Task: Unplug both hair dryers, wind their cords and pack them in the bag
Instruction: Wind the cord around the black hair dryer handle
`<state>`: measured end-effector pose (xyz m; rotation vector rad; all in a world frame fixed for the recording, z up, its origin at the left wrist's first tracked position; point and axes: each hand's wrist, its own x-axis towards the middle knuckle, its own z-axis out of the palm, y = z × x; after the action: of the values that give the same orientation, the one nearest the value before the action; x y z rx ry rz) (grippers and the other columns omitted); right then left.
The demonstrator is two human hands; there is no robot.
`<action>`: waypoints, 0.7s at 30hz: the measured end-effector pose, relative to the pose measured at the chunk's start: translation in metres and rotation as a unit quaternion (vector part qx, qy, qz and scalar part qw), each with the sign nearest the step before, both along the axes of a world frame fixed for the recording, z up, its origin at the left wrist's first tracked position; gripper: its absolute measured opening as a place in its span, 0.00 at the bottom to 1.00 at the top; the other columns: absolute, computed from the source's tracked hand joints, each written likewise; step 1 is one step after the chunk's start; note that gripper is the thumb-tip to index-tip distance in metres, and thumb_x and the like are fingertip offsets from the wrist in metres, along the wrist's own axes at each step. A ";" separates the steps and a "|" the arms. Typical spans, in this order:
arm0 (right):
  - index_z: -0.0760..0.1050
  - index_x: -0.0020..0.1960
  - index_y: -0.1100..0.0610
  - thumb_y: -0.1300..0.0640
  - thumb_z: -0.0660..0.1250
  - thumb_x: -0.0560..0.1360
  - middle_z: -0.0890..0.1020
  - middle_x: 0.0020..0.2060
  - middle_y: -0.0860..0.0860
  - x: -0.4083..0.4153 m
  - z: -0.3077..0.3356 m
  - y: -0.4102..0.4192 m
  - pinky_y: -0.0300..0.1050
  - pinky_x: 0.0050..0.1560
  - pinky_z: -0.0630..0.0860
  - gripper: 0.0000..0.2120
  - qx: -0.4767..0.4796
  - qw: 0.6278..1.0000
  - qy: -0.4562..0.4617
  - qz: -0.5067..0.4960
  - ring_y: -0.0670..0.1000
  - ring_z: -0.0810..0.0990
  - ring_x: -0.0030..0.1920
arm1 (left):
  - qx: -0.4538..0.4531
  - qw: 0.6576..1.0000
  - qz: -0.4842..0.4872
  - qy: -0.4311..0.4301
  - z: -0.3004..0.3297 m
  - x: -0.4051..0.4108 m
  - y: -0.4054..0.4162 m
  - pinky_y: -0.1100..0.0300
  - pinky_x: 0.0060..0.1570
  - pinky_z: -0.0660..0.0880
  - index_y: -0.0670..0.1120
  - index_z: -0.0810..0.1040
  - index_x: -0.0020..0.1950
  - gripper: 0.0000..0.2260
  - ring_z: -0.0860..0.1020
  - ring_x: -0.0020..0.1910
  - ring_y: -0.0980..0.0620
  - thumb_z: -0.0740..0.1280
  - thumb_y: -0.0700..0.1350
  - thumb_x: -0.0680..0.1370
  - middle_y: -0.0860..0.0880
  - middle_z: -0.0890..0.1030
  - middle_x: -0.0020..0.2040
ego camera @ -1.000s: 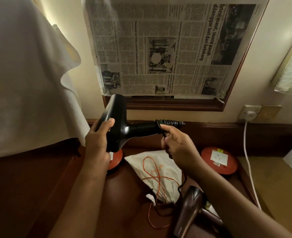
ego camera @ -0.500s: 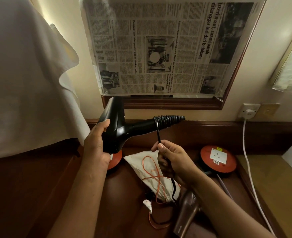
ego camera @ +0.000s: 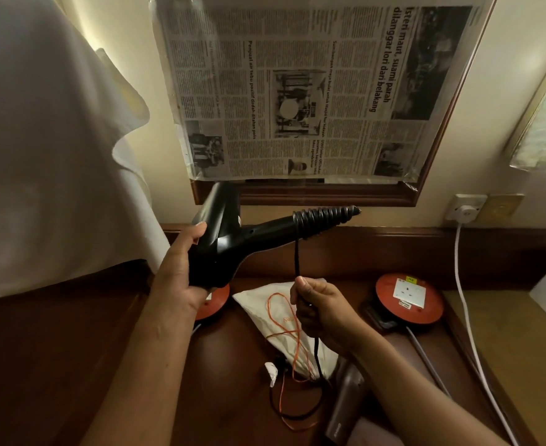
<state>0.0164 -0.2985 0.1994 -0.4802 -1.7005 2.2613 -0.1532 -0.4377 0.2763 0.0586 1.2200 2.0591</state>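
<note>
My left hand (ego camera: 181,272) grips the body of a black hair dryer (ego camera: 230,239), held in the air with its handle pointing right. Several turns of its black cord (ego camera: 297,252) are wound around the handle end. My right hand (ego camera: 321,312) grips the cord below the handle, pulling it taut downward. A white drawstring bag (ego camera: 259,307) with orange strings lies on the dark wooden desk (ego camera: 104,349) beneath. A second, brownish hair dryer (ego camera: 345,403) lies on the desk under my right forearm, partly hidden.
Two orange cable reels stand at the back of the desk, the right reel (ego camera: 410,300) with a white socket face, the left reel (ego camera: 213,300) behind the dryer. A white cable (ego camera: 464,300) hangs from a wall plug (ego camera: 466,212). A white cloth (ego camera: 56,156) hangs at left.
My right hand dropped from the handle end to below it, drawing the cord down taut. More turns of cord now sit on the handle.
</note>
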 end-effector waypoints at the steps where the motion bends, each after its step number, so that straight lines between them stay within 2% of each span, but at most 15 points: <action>1: 0.72 0.37 0.58 0.49 0.56 0.80 0.58 0.26 0.51 0.000 -0.002 0.001 0.40 0.26 0.50 0.18 0.009 1.000 -0.004 -0.007 0.48 0.52 0.24 | -0.005 1.000 -0.022 -0.005 0.000 0.002 -0.001 0.49 0.44 0.80 0.44 0.77 0.56 0.18 0.81 0.45 0.44 0.71 0.49 0.70 0.42 0.82 0.47; 3: 0.71 0.36 0.58 0.48 0.57 0.79 0.58 0.25 0.50 0.001 -0.005 0.003 0.40 0.26 0.50 0.18 0.026 0.999 -0.013 -0.019 0.47 0.53 0.24 | -0.008 0.998 -0.063 -0.023 0.000 0.005 -0.001 0.50 0.39 0.81 0.44 0.78 0.53 0.16 0.82 0.40 0.45 0.71 0.48 0.68 0.42 0.83 0.42; 6: 0.70 0.35 0.57 0.46 0.58 0.78 0.59 0.25 0.49 0.004 -0.009 0.008 0.41 0.27 0.51 0.18 0.050 0.998 -0.027 -0.027 0.47 0.53 0.24 | -0.004 0.993 -0.113 -0.041 -0.001 0.011 -0.003 0.52 0.35 0.82 0.42 0.76 0.60 0.23 0.83 0.35 0.44 0.70 0.48 0.67 0.40 0.82 0.43; 11: 0.71 0.35 0.58 0.49 0.58 0.80 0.60 0.23 0.50 0.008 -0.006 0.021 0.38 0.25 0.53 0.18 0.102 0.993 -0.054 -0.037 0.46 0.55 0.23 | -0.008 0.990 -0.138 -0.027 -0.003 0.012 -0.006 0.54 0.34 0.81 0.42 0.74 0.62 0.24 0.82 0.37 0.44 0.69 0.48 0.68 0.40 0.81 0.46; 14: 0.72 0.37 0.58 0.51 0.57 0.81 0.63 0.23 0.50 0.013 0.007 0.034 0.42 0.26 0.53 0.18 0.153 0.983 -0.088 -0.043 0.48 0.57 0.23 | -0.017 0.989 -0.146 -0.007 -0.001 0.010 -0.008 0.54 0.30 0.80 0.42 0.74 0.62 0.23 0.81 0.39 0.44 0.69 0.48 0.68 0.39 0.80 0.48; 18: 0.75 0.39 0.60 0.53 0.58 0.81 0.65 0.25 0.51 0.016 0.023 0.049 0.42 0.26 0.57 0.16 0.235 0.958 -0.159 -0.040 0.48 0.60 0.25 | -0.033 0.988 -0.144 0.043 -0.001 0.006 -0.011 0.54 0.30 0.79 0.43 0.73 0.65 0.26 0.79 0.45 0.43 0.72 0.48 0.69 0.38 0.78 0.53; 21: 0.74 0.38 0.59 0.58 0.61 0.80 0.70 0.26 0.49 0.012 0.033 0.061 0.37 0.24 0.64 0.12 0.318 0.929 -0.187 -0.034 0.45 0.67 0.25 | -0.029 0.986 -0.155 0.046 -0.001 0.002 -0.012 0.54 0.33 0.80 0.43 0.74 0.64 0.27 0.82 0.42 0.45 0.73 0.47 0.67 0.40 0.80 0.50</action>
<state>0.0280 -0.2374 0.2322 -0.8200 -2.4111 1.4895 -0.1508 -0.4501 0.2749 0.3004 1.2394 1.7660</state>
